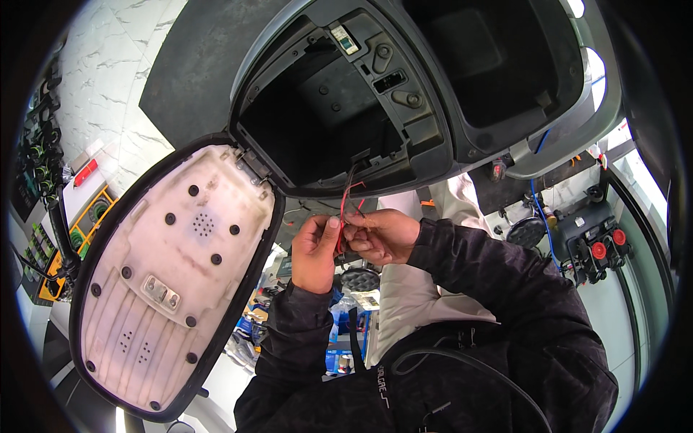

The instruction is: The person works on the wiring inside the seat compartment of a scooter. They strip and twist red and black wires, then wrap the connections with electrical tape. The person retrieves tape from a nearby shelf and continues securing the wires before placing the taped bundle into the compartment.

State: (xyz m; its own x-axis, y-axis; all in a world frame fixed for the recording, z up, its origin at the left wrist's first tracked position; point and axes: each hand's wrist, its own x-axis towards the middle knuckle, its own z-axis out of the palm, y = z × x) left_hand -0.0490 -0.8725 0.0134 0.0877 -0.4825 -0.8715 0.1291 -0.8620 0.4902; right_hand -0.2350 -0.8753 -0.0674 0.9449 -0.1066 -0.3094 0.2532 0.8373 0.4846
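Both forearms, in dark quilted sleeves, rise from below and meet just under the front lip of the open black plastic storage compartment [339, 123] of a scooter, the landmark for what follows.

Left hand [315, 252]: held upright, back of the hand to the camera, fingers curled shut with thumb and forefinger pinching the thin red wire [343, 202] at its lower end.

Right hand [382, 235]: lying sideways, knuckles up, fingers bent closed around the same red wire and a thin dark wire [350, 175] beside it. The fingertips of the two hands touch.

The red wire runs up from the hands to the compartment's front lip, kinked near the top; the dark wire climbs alongside and goes in at the same edge.

The compartment is a deep moulded tub, matt, with ribs, screw bosses and a small latch block on its far wall.

Left of the compartment, hinged to its rim, the raised seat underside [170, 278] shows as an off-white hard plastic oval, stained, dotted with black rubber bumpers and edged in black.

Right of the compartment, well apart, a blue cable [540, 216] hangs past a dark charger unit with red clamps [598, 245] on the pale floor.

Below the hands, a clutter of blue and white packets [346, 317], partly hidden by the sleeves.
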